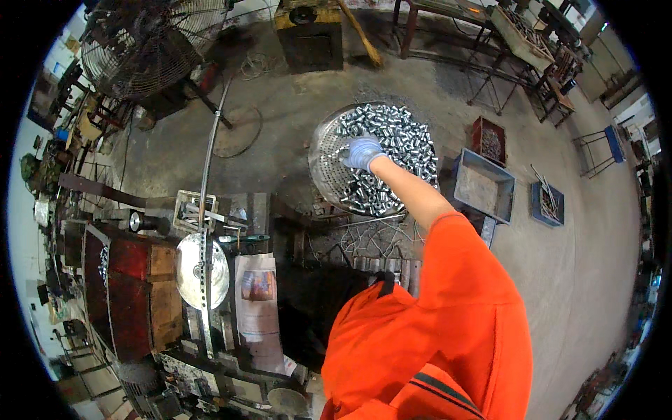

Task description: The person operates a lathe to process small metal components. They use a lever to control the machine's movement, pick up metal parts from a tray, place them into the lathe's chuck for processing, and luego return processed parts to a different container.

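- One orange sleeve (458, 259) extends forward from the person's right side.
- Printed sheet (259, 308): lies to the person's left, beside a round metal disc (187, 273). A perforated bar (204, 280) crosses the disc.
- Right hand (364, 152): wears a pale blue glove and is positioned at the left edge of the heap of metal parts (399, 140). The fingertips are largely hidden; whether they are spread or pinching a part cannot be told.
- Metal parts: short, shiny, cylindrical; heaped in the round perforated tray (325, 175), mainly on its right. The tray's left portion is bare.
- Grey-blue bin (483, 185): right of the tray, near a small blue bin (549, 218) containing rods.
- Red bin (478, 136): just beyond the grey-blue bin.
- Large fan (143, 45): far left.
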`<state>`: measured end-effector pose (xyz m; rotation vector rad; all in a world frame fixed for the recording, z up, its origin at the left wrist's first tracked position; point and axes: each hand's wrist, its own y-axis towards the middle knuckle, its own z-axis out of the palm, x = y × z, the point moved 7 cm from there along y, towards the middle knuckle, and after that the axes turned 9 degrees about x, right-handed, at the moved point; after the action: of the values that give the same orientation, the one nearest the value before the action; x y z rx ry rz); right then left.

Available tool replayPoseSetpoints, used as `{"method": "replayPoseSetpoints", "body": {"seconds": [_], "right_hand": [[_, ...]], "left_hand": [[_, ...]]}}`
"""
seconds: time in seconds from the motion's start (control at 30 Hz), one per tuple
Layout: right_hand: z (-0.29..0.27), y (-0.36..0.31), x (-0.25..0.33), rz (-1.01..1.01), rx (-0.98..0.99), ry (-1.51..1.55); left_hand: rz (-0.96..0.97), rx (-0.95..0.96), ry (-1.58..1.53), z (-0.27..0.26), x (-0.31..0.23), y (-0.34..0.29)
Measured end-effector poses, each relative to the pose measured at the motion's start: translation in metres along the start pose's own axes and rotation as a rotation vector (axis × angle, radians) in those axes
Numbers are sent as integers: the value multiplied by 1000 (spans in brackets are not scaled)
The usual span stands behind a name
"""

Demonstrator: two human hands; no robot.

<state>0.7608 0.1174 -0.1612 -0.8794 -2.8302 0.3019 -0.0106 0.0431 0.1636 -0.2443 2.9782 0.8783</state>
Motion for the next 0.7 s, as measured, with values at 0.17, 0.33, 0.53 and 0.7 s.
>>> {"method": "replayPoseSetpoints", "body": {"seconds": [0.17, 0.33, 0.53, 0.7], "right_hand": [[-23, -74, 66, -243, -106, 798], [-69, -177, 247, -976, -129, 814], [-86, -303, 386, -1465, 122, 583], [-87, -328, 394, -1560, -222, 643]], "left_hand": [[107, 13, -186, 24, 7, 3], [3, 468, -650, 75, -118, -5], [122, 892, -1060, 155, -165, -37], [159, 815, -1053, 156, -162, -49]]}}
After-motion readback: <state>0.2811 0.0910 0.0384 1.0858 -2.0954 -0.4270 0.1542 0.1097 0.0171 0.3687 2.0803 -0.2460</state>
